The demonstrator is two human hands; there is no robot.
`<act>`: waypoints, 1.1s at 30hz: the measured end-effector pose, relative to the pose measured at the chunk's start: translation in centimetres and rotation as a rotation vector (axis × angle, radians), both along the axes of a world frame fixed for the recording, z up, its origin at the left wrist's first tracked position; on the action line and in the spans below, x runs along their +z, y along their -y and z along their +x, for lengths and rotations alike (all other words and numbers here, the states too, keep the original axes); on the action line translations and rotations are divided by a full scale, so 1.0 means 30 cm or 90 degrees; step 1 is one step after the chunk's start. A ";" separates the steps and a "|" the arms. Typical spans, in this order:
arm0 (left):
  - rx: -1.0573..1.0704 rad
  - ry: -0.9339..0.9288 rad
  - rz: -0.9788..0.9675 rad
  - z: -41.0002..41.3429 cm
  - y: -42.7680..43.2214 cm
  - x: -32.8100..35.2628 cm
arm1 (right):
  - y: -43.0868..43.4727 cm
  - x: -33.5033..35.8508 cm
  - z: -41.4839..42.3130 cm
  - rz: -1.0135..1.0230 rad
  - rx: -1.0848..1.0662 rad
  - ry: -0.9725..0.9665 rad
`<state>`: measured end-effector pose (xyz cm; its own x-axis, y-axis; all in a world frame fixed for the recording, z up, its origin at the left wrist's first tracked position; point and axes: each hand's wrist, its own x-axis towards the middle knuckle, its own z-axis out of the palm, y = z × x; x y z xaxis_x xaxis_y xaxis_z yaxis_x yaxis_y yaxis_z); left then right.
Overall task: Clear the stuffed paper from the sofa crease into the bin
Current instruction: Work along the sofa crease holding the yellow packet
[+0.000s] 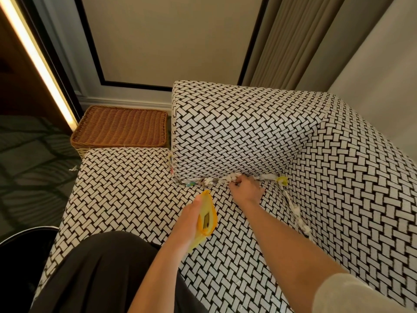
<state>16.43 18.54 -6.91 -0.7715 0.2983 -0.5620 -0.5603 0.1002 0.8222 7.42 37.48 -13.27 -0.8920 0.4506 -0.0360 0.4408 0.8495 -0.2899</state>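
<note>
The right hand (246,188) pinches light, crumpled, tear-prone paper (232,177) at its fingertips in the crease, best gripped by the bunched wad, while the left hand (191,222) clasps a yellow pouch (206,219).

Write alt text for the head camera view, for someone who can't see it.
A person's right hand pinches crumpled paper stuffed along the crease of a black-and-white woven-pattern sofa, while the left hand holds a yellow object. More paper runs down the side crease; a wicker basket sits beyond the sofa.

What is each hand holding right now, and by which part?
The left hand grips a yellow flat packet along its left edge. The right hand pinches the white crumpled paper stuffed in the sofa crease, at its exposed top.
</note>
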 end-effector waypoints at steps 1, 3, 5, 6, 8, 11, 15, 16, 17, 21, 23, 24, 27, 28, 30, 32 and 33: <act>-0.003 -0.007 -0.003 0.002 -0.001 0.004 | -0.007 0.000 0.005 -0.016 0.019 0.001; -0.008 -0.023 0.000 0.005 -0.002 0.006 | -0.025 0.004 0.014 -0.063 0.040 -0.008; -0.015 -0.040 0.007 0.009 -0.002 0.011 | -0.040 0.010 0.025 -0.108 0.047 -0.027; -0.012 -0.042 0.007 0.010 -0.003 0.012 | -0.044 0.013 0.033 -0.127 0.054 -0.028; -0.016 -0.038 0.003 0.016 -0.003 0.020 | -0.047 0.022 0.056 -0.174 0.067 -0.018; -0.032 -0.028 -0.012 0.024 -0.001 0.026 | -0.054 0.043 0.090 -0.243 0.084 -0.015; -0.024 -0.027 -0.012 0.045 0.003 0.042 | -0.032 0.130 0.146 -0.352 0.090 -0.032; -0.029 -0.035 -0.019 0.049 0.003 0.047 | -0.011 0.160 0.167 -0.401 0.086 -0.052; -0.036 -0.041 -0.029 0.050 0.002 0.047 | 0.017 0.195 0.196 -0.460 0.086 -0.075; -0.025 -0.082 -0.048 0.043 -0.009 0.040 | 0.143 0.305 0.333 -0.573 0.202 -0.133; -0.024 -0.102 -0.040 0.044 -0.016 0.048 | 0.181 0.329 0.381 -0.568 0.278 -0.146; -0.028 -0.102 -0.040 0.047 -0.017 0.053 | 0.190 0.331 0.393 -0.561 0.301 -0.153; -0.028 -0.101 -0.057 0.051 -0.017 0.059 | 0.179 0.309 0.393 -0.555 0.272 -0.189; -0.025 -0.093 -0.065 0.052 -0.016 0.057 | 0.161 0.288 0.382 -0.553 0.230 -0.200; -0.021 -0.076 -0.069 0.050 -0.015 0.049 | 0.112 0.242 0.353 -0.512 0.153 -0.196; -0.020 -0.085 -0.072 0.047 -0.018 0.041 | 0.042 0.171 0.319 -0.441 0.092 -0.156; -0.019 -0.086 -0.074 0.045 -0.019 0.038 | 0.005 0.134 0.303 -0.403 0.059 -0.126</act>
